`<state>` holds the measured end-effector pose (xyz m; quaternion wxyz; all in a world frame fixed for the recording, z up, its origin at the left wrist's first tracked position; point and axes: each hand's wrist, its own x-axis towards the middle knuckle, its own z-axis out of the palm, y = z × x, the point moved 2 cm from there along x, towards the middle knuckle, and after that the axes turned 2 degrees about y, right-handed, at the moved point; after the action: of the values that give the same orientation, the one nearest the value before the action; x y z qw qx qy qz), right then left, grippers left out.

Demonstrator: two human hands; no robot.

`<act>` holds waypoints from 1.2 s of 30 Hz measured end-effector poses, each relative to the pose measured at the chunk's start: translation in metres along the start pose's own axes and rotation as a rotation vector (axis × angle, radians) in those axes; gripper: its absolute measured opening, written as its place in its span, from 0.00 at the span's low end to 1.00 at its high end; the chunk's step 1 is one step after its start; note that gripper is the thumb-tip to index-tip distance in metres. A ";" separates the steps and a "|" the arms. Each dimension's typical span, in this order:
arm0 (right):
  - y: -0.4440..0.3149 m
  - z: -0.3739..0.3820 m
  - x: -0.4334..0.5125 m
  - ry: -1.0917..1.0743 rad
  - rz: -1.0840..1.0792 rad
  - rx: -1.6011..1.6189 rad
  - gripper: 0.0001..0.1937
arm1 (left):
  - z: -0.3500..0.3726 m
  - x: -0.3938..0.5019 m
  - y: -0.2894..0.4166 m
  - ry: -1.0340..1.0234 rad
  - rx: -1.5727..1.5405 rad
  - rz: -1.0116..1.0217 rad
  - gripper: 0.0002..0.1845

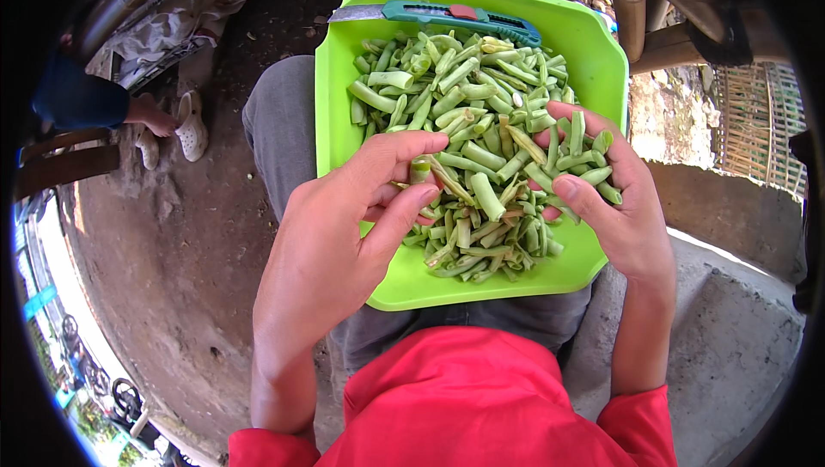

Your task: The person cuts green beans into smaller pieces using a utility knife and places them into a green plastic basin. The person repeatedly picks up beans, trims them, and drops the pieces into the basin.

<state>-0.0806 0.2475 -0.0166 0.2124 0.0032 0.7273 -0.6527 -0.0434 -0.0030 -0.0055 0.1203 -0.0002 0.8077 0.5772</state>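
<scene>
A lime-green plastic basin (470, 299) rests across my lap, heaped with cut green bean pieces (451, 99). Several pieces look yellowed or brownish, mostly in the small pile nearest me. My left hand (341, 222) is over the basin's left side, with a short bean piece (420, 170) between its curled fingers. On the right, my right hand (612, 190) cups a handful of bean pieces (583, 154), the thumb lying over them. A teal box cutter (464, 14) with a red slider lies along the far rim, its blade sticking out past the left corner.
At left, another person's bare foot (158, 118) is beside pale clogs (192, 128) on the dirt floor (174, 261). A concrete block (722, 331) stands to my right. Bamboo poles (625, 9) and a woven bamboo fence (760, 119) are at upper right.
</scene>
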 end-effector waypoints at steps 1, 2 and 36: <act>-0.002 -0.001 -0.001 0.028 -0.019 -0.093 0.21 | 0.000 0.000 0.000 -0.014 0.003 -0.012 0.19; -0.005 0.000 -0.002 0.057 -0.038 -0.188 0.21 | -0.001 0.001 -0.001 -0.017 -0.007 -0.024 0.19; 0.023 0.076 -0.018 -0.019 -0.561 -1.002 0.27 | -0.001 0.036 0.010 -0.102 0.565 0.422 0.14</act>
<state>-0.0344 0.1836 -0.0372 0.0129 -0.2968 0.9188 -0.2599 -0.0804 0.0048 -0.0028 0.0341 0.2287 0.9107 0.3422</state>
